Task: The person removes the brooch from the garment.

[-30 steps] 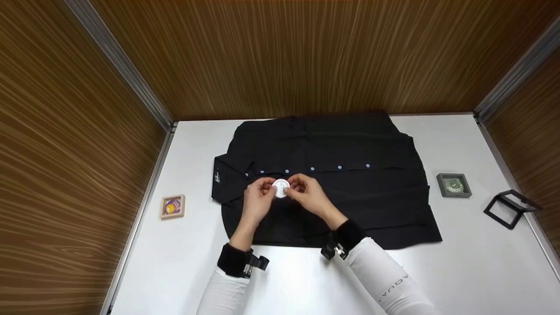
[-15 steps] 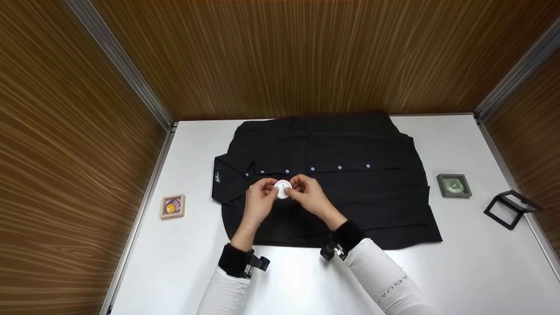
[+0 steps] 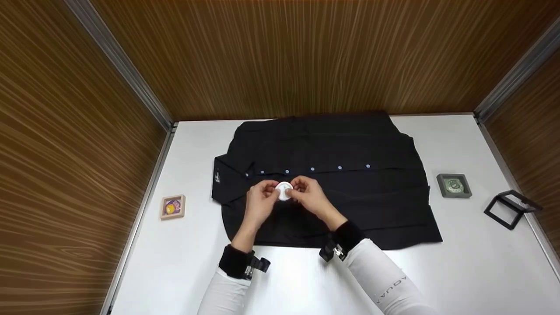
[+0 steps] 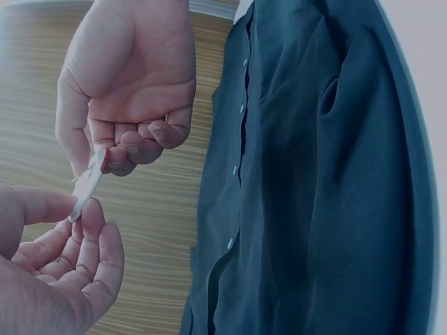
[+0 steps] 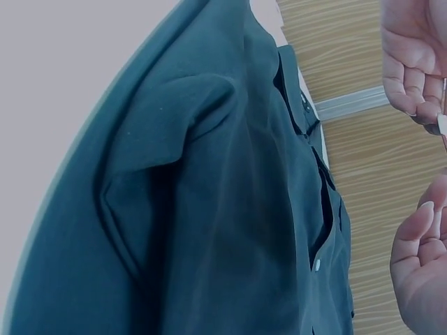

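A round white badge [image 3: 284, 185] is held above the black shirt [image 3: 363, 201] in the head view. My left hand [image 3: 259, 203] pinches its left edge between thumb and fingers, and my right hand [image 3: 314, 197] pinches the right edge. Edge-on in the left wrist view, the badge [image 4: 89, 180] shows a white side with a thin pin on it and a bit of red at its other side. The right wrist view catches only a sliver of the badge. The shirt lies flat, collar to the left, its row of light buttons running across the middle.
A small wooden frame [image 3: 173, 207] with a purple and yellow item sits left of the shirt. On the right lie a grey frame [image 3: 454, 185] with a round green item and an opened black frame [image 3: 509, 209]. Wood-grain panels [image 3: 280, 57] border the white table [image 3: 144, 262].
Both hands have drifted slightly right and toward the body together with the badge. Their pinch on it looks the same, and the shirt and frames have stayed put.
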Tool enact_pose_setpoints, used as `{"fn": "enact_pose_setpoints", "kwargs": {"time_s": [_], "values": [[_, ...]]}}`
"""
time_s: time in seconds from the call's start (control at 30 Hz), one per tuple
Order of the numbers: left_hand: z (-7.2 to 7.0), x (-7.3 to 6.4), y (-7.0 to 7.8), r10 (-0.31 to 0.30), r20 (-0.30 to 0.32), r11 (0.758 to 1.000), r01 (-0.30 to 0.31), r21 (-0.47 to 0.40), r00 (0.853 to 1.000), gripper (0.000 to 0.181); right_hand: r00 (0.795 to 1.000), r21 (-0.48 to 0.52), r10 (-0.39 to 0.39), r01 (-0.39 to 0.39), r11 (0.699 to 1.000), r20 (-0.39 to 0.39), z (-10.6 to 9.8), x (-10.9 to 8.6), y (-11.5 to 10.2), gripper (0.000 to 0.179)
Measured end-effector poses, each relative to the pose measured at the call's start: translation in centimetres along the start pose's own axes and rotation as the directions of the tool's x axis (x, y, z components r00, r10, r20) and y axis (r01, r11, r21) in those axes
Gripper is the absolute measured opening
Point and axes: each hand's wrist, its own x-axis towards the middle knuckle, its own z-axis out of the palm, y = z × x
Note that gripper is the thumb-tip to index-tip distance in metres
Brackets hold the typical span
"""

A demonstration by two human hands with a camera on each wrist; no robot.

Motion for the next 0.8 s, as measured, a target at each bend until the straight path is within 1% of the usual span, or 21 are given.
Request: {"fn": "enact_pose_setpoints", "kwargs": {"time_s": [0.2, 0.3, 0.6, 0.8], "values": [[0.07, -0.12, -0.01, -0.007, 0.008, 1.0, 0.007, -0.007, 1.0, 0.015, 1.0, 0.019, 0.026, -0.026, 0.999, -0.003, 0.02, 0.1, 0.2, 0.009], [0.1, -0.16, -0.05, -0.011, 0.01, 1.0, 0.011, -0.006, 1.0, 0.015, 1.0, 0.016, 0.027, -0.027, 1.0, -0.004, 0.02, 0.1, 0.27, 0.009], [0.12, -0.23, -0.06, 0.001, 0.005, 1.0, -0.001, 0.021, 1.0, 0.014, 1.0, 0.012, 0.025, -0.025, 1.0, -0.002, 0.0, 0.1, 0.32, 0.008], [0.15, -0.26, -0.04, 0.002, 0.006, 0.999, -0.002, 0.035, 1.0, 0.014, 0.999, 0.013, 0.045, -0.045, 0.999, -0.006, 0.05, 0.04, 0.13, 0.008]]}}
